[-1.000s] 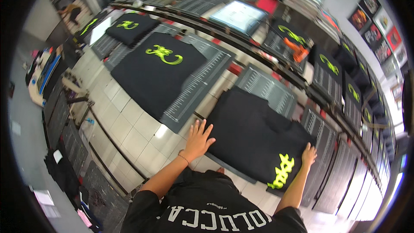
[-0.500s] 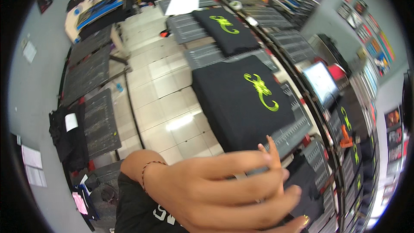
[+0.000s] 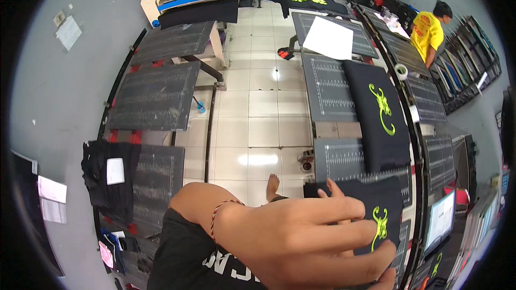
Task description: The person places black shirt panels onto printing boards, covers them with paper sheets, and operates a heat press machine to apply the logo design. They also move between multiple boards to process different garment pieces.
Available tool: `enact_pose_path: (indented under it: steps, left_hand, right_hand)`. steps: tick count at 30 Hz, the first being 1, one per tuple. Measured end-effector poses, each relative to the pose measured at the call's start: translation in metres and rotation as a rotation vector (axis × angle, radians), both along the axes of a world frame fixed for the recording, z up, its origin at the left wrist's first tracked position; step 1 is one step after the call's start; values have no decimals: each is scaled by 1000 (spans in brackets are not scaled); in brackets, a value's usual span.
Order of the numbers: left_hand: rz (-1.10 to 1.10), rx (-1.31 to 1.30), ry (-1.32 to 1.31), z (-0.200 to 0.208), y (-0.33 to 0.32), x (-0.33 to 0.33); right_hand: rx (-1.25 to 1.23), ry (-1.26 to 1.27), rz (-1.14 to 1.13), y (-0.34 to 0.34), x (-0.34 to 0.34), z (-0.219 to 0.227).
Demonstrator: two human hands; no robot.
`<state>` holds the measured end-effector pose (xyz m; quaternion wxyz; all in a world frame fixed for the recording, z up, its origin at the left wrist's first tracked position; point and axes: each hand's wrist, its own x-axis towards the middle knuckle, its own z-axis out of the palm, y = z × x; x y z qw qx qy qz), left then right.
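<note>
My left hand (image 3: 301, 236), with a braided cord bracelet (image 3: 217, 217) at the wrist, reaches across the lower middle. Its fingers are loosely bent and spread apart, and nothing shows in them. Behind it is my right hand (image 3: 332, 189), of which only fingertips appear; the rest is hidden, so I cannot tell whether the hands touch. Beneath and beyond them lies a black T-shirt (image 3: 355, 196) with a neon green print, spread on a board. A second black T-shirt (image 3: 379, 118) with a similar print covers part of the board ahead.
Dark grey boards (image 3: 156, 96) line both sides of a tiled aisle (image 3: 263, 131). Folded black garments (image 3: 110, 182) with a paper lie at left. A white sheet (image 3: 328, 37), a tape roll (image 3: 401, 71) and a monitor (image 3: 439, 223) are at right. Farther back stands a person in yellow (image 3: 428, 32).
My view has swung round to face along the aisle, and a bare foot has come into sight. The printed shirts sit lower and farther right. My hands stay together, left in front.
</note>
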<state>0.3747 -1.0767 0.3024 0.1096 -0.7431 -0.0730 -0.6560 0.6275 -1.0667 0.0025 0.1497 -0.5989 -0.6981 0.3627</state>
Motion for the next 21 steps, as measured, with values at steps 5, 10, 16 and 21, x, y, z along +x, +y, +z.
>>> enact_pose_path:
  steps: [5,10,16,21]
  left_hand:
    - [52,-599,-41,-10,76,-115]
    - [551,-1092,-239,-144,187,-216]
    - [547,-1655,-353,-301,286,-303]
    - [391,-1626,71,-306,421,-350]
  right_hand:
    - [140,45,288,201,-123,48]
    - [153,154,603,349,-243,81]
    - [132,179,803,509,-361,78]
    - [157,289,834,644,-464,91]
